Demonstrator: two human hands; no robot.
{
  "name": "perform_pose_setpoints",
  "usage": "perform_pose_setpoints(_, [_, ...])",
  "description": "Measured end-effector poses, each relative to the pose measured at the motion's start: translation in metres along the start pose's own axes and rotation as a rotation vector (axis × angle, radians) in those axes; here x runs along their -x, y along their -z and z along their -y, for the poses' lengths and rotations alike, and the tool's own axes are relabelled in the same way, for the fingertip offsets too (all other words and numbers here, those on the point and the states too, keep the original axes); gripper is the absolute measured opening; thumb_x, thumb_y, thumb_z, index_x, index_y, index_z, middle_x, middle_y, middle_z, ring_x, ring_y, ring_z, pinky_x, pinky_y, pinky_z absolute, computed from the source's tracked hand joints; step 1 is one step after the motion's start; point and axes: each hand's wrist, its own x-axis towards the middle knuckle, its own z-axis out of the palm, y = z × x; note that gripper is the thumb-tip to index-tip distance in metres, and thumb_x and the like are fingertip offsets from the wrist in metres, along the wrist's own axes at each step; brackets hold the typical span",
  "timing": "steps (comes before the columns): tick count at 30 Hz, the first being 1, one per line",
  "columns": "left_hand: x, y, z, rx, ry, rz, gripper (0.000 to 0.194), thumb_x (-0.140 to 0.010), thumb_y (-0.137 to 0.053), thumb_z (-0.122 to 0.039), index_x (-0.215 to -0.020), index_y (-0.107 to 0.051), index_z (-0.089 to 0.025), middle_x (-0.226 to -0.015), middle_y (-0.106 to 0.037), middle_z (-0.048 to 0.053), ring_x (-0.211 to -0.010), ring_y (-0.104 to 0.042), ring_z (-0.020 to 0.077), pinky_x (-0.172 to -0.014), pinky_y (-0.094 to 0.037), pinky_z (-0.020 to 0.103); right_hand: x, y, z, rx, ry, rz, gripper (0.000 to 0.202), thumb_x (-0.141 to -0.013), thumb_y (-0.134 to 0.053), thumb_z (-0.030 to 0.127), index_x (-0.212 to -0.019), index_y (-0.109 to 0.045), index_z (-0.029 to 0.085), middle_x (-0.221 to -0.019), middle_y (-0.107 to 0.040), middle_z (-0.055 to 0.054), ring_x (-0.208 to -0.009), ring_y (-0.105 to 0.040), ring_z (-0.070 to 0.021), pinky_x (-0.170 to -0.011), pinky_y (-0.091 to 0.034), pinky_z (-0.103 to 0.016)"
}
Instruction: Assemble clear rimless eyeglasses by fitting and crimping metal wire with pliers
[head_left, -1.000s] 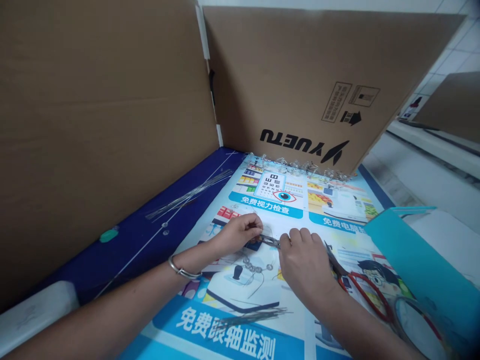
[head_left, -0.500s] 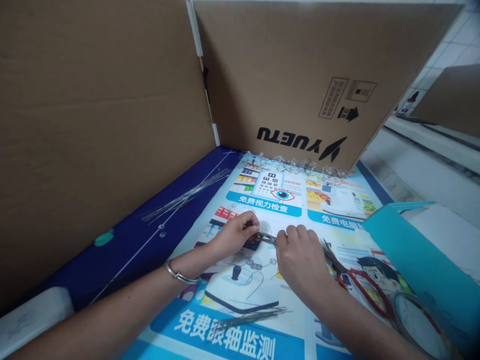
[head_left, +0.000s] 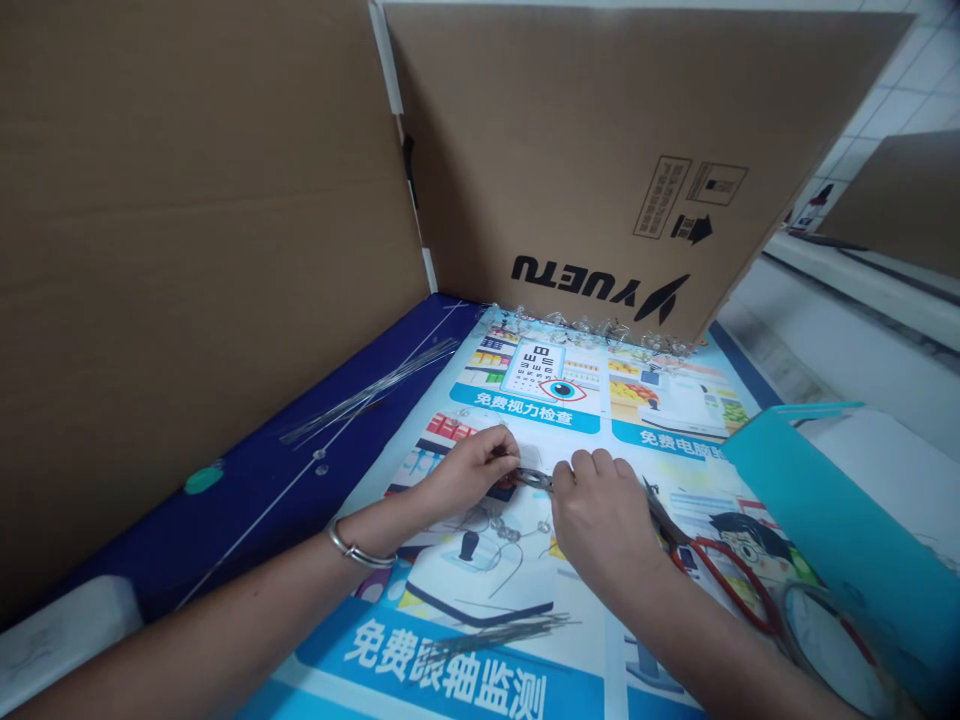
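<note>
My right hand point(head_left: 604, 510) is wrapped round a pair of pliers point(head_left: 535, 480), whose metal jaws point left. At the jaw tips, my left hand point(head_left: 484, 465) pinches something small that its fingers hide; I cannot make it out. Just below the hands, several clear beads point(head_left: 506, 530) lie on the printed sheet with a curved wire point(head_left: 516, 570). A bundle of short thin wires point(head_left: 517, 632) rests nearer to me. Right of my right hand lie scissors with red handles point(head_left: 739, 580), partly behind my forearm.
Cardboard panels point(head_left: 622, 150) stand at the back and left. Along the back panel's foot sits a row of clear beaded wire pieces point(head_left: 600, 330). Long wires point(head_left: 375, 390) lie on the blue strip at left. A turquoise box point(head_left: 825, 530) and a tape roll point(head_left: 832, 640) are at right.
The view has shifted very slightly. Both hands keep nearly the same pose, the pliers still at my left fingertips.
</note>
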Motion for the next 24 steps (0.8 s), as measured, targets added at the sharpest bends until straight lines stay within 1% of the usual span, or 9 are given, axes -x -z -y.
perform_pose_setpoints(3, [0.0, 0.001, -0.002, -0.014, -0.007, -0.011, 0.006, -0.082, -0.044, -0.021, -0.077, -0.046, -0.017, -0.067, -0.053, -0.002, -0.063, -0.051, 0.01, -0.059, -0.04, 0.022, 0.0, -0.002, -0.001, -0.014, -0.01, 0.0, 0.012, -0.081, -0.046, 0.02, -0.083, -0.056, 0.015, -0.079, -0.051, -0.008, -0.076, -0.041, -0.0207, -0.063, -0.022, -0.033])
perform_pose_setpoints(7, [-0.001, 0.002, -0.002, 0.005, 0.015, 0.017, 0.005, -0.081, -0.045, -0.021, -0.078, -0.046, -0.017, -0.069, -0.054, -0.002, -0.065, -0.053, 0.0106, -0.061, -0.041, 0.023, -0.001, -0.006, -0.002, -0.045, -0.006, 0.011, 0.012, -0.081, -0.047, 0.024, -0.081, -0.056, 0.016, -0.077, -0.051, -0.007, -0.077, -0.041, -0.0206, -0.064, -0.022, -0.033])
perform_pose_setpoints(11, [-0.003, 0.004, 0.002, 0.04, 0.026, 0.018, 0.006, -0.08, -0.047, -0.022, -0.076, -0.046, -0.017, -0.068, -0.055, -0.002, -0.065, -0.054, 0.011, -0.062, -0.042, 0.023, 0.0, -0.007, -0.004, -0.055, 0.008, 0.011, 0.012, -0.081, -0.047, 0.024, -0.079, -0.056, 0.016, -0.077, -0.051, -0.007, -0.077, -0.041, -0.02, -0.064, -0.022, -0.032])
perform_pose_setpoints(17, [-0.003, 0.007, 0.002, 0.134, 0.03, 0.071, 0.009, -0.081, -0.047, -0.024, -0.078, -0.045, -0.017, -0.07, -0.058, 0.0, -0.066, -0.055, 0.0117, -0.062, -0.042, 0.024, 0.0, -0.003, -0.003, -0.027, 0.003, -0.009, 0.013, -0.082, -0.045, 0.021, -0.083, -0.057, 0.016, -0.078, -0.051, -0.007, -0.076, -0.041, -0.0193, -0.063, -0.022, -0.032])
perform_pose_setpoints(20, [-0.003, 0.009, 0.0, 0.091, 0.005, 0.059, 0.009, -0.081, -0.048, -0.024, -0.078, -0.047, -0.016, -0.07, -0.057, 0.0, -0.068, -0.054, 0.0113, -0.064, -0.041, 0.024, 0.0, -0.004, -0.003, -0.04, 0.01, -0.01, 0.012, -0.081, -0.046, 0.022, -0.083, -0.057, 0.016, -0.078, -0.051, -0.007, -0.076, -0.041, -0.0193, -0.063, -0.022, -0.032])
perform_pose_setpoints(24, [-0.004, 0.011, -0.002, -0.061, -0.049, 0.023, 0.007, -0.08, -0.048, -0.022, -0.077, -0.05, -0.016, -0.072, -0.056, -0.001, -0.071, -0.052, 0.0113, -0.066, -0.04, 0.023, 0.0, -0.006, -0.003, -0.045, 0.009, -0.02, 0.012, -0.081, -0.046, 0.022, -0.083, -0.057, 0.016, -0.078, -0.051, -0.007, -0.076, -0.041, -0.0195, -0.063, -0.022, -0.032])
